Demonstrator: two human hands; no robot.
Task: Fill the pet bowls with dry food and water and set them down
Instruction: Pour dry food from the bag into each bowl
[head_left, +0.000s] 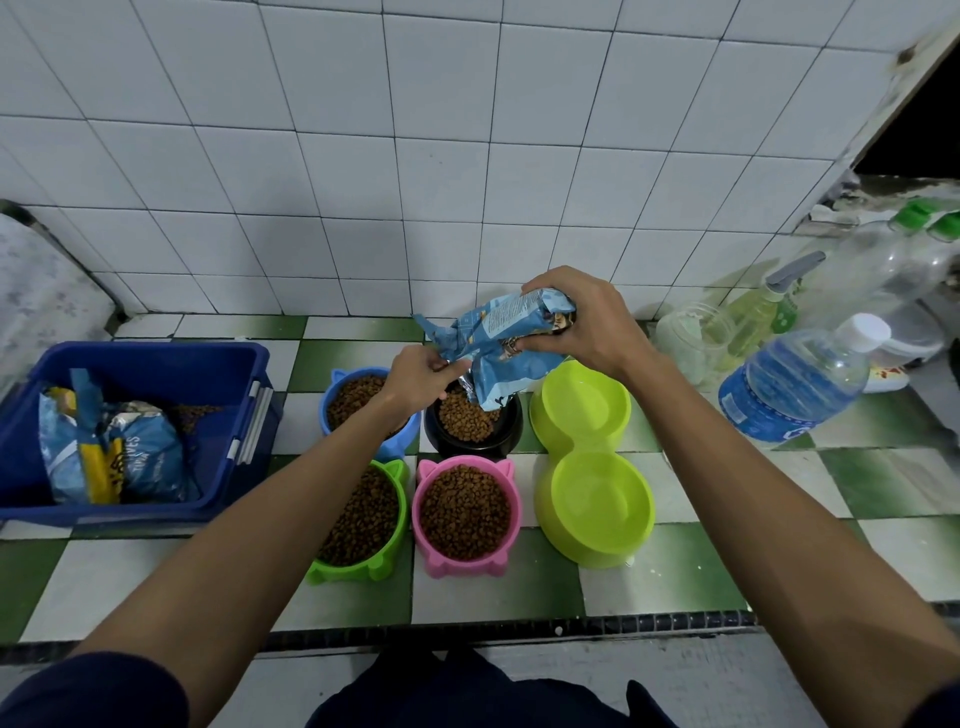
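Observation:
My right hand (582, 325) grips a crumpled blue food bag (498, 353) from above and tilts its mouth over the black bowl (511, 431), which holds kibble. My left hand (423, 374) pinches the bag's lower edge. A blue bowl (332, 410), a green bowl (395, 545) and a pink bowl (467, 512) are full of kibble; my left forearm crosses the blue and green ones. A lime double bowl (589, 462) to the right holds no kibble. A capped water bottle (800, 379) lies tilted at the right.
A blue bin (156, 369) at the left holds another food bag (114, 452) and loose kibble. Empty clear bottles (893, 260), a spray bottle (763, 306) and a jar (691, 332) crowd the back right. The green-and-white tiled ledge (675, 587) ends at a dark front edge.

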